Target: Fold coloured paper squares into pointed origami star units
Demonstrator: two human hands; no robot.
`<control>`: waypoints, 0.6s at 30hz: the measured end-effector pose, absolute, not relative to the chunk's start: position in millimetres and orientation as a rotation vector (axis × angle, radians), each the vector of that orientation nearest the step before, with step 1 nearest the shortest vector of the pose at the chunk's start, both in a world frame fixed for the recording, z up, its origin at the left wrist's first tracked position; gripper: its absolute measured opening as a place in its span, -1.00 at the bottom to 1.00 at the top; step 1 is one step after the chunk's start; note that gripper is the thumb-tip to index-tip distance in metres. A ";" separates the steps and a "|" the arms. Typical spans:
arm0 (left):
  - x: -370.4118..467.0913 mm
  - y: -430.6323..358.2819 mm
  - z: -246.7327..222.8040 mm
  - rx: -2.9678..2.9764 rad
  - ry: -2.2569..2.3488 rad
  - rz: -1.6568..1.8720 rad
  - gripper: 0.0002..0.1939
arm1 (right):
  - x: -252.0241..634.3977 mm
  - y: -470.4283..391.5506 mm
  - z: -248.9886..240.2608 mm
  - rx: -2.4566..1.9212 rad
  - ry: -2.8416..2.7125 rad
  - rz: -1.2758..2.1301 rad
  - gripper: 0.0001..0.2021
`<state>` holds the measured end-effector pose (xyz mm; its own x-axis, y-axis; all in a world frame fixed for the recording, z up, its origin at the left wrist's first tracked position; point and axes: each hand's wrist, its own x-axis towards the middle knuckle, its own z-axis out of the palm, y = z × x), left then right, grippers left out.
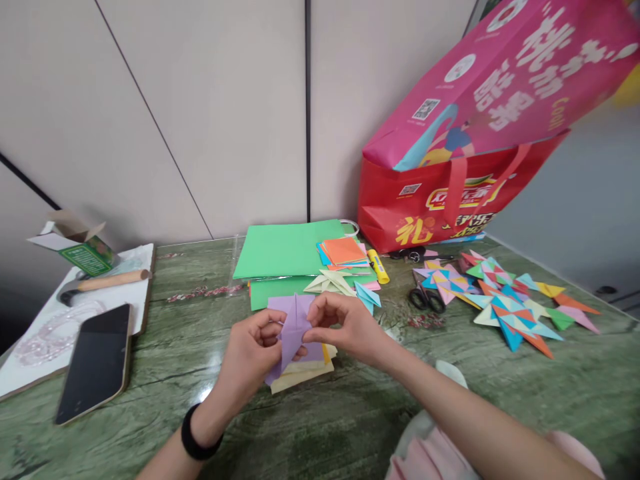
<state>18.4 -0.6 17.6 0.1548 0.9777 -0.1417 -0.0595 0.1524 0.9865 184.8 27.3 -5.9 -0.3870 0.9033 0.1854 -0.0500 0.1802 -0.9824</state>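
Note:
Between both hands is a creased purple sheet of origami paper, held just above a small stack of papers. My left hand grips its left side, fingers curled behind it. Thumb and fingertips of my right hand pinch its right edge. Underneath lie purple and pale yellow sheets. Behind the hands rest a folded pale green paper piece and a folded light blue piece.
Green paper sheets, small coloured squares and a yellow glue stick lie behind. Scissors and paper stars are right, below a red bag. A phone, hammer-like tool and opened box are left.

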 end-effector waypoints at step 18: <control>16.2 -0.8 20.3 1.269 1.026 1.221 -0.71 | 186.6 35.9 -6.7 -0.791 -1.232 1.388 -0.65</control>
<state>16.2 -0.8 20.3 0.1117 0.9896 0.0911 -0.0802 -0.0824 0.9934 186.6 35.9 -6.7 -0.2116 0.9635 0.1641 -0.2777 0.1017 -0.9553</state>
